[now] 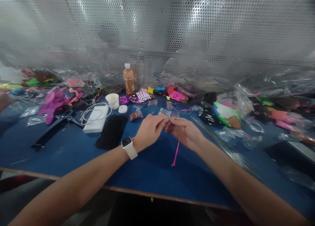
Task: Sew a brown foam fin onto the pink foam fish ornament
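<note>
My left hand (150, 129), with a white-strapped watch (129, 147) on its wrist, is closed in a pinch above the blue table (150, 173). Its fingertips meet those of my right hand (185, 132), which is pinched as well. What they grip between them is too small and hidden to make out. A pink strip (175, 154) hangs or lies just below my right hand. Clear plastic (169, 113) shows right behind the fingertips. Left of it lies a small brown piece in clear wrap (136, 115).
A black phone (112, 131), a white box with a coiled cable (95, 119), a cup (112, 101) and an orange bottle (129, 79) stand or lie to the left. Long clear strips (226, 147) run along the right. Another person's hand (5, 100) shows at the far left.
</note>
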A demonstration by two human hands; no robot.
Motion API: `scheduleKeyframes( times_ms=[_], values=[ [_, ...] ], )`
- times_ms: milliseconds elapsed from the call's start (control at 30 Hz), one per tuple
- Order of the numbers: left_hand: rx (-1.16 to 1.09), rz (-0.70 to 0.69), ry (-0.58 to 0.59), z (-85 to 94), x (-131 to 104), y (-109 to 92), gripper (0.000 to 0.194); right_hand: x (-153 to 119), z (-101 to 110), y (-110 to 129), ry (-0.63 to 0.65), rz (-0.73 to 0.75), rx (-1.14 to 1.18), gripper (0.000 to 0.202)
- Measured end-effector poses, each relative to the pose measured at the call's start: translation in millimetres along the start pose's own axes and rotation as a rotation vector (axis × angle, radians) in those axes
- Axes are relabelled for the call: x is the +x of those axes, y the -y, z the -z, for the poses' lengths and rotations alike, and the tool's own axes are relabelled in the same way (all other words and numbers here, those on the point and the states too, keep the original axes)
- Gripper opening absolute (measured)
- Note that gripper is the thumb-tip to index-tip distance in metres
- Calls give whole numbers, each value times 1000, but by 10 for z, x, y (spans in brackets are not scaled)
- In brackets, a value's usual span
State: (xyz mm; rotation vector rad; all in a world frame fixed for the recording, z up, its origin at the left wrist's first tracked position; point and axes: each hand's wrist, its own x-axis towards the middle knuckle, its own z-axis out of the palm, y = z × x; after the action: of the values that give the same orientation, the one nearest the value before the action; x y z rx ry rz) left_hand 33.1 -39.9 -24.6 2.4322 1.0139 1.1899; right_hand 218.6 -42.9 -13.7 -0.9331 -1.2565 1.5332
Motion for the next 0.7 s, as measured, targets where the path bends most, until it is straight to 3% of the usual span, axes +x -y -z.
scheduleKeyframes(
  times_ms=[67, 267, 400, 533, 700],
  values=[
    [-31, 37, -15, -19, -1, 6, 29, 8, 12, -15, -15, 24, -30, 24],
    [-261, 190, -72, -84, 10, 13, 27, -45, -4, -29, -273, 509, -607, 20],
    [-281, 221, -67, -84, 14, 9, 28, -69, 18, -12, -318, 738, -939, 3],
    [-227, 180, -52, -72, 3, 17, 28, -64, 12, -1, -295, 745, -1036, 8],
    [11, 109, 1, -36, 6, 60, 27, -29, -22, -32, -244, 553, -914, 10]
  ],
)
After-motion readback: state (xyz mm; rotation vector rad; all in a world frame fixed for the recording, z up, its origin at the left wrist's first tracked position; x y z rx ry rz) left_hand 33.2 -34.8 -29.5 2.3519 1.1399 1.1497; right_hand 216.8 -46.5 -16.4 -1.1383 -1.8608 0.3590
